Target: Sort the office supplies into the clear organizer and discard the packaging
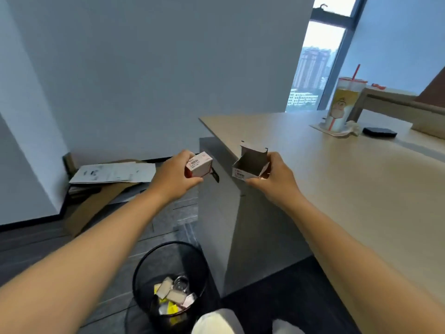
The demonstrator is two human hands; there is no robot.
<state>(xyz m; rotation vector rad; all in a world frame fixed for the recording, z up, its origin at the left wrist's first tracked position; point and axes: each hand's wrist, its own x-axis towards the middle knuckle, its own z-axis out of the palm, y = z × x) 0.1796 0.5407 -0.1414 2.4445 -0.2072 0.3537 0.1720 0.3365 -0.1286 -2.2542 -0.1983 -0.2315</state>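
Tabletop edge: the pale wood-grain tabletop [337, 169] ends in a corner near the middle of the view, and its grey side panel [216, 213] drops straight to the floor.
Open room: left of that panel lies open dark floor; both hands hang in the air by the corner, clear of the surface.
Left hand: the left hand [173, 174] holds a small closed white-and-red cardboard box [199, 167], its fingers curled round it from behind and below, thumb along the near bottom edge.
Right hand: the right hand [277, 174] pinches a small white cardboard box with its lid flap open [250, 166] at the right side wall; the dark inside shows and looks empty.
Gap: the two boxes are near each other but apart.
Bin: a black wire-mesh waste bin [168, 276] stands on the floor below the left forearm, just beside the panel, with small boxes and yellow scraps inside.
Far tabletop: a tall printed drink cup with a red straw [342, 107] and a flat black object [379, 132] sit well apart from the hands.
Floor clutter: flattened brown cardboard and white sheets [110, 174] lie against the wall.
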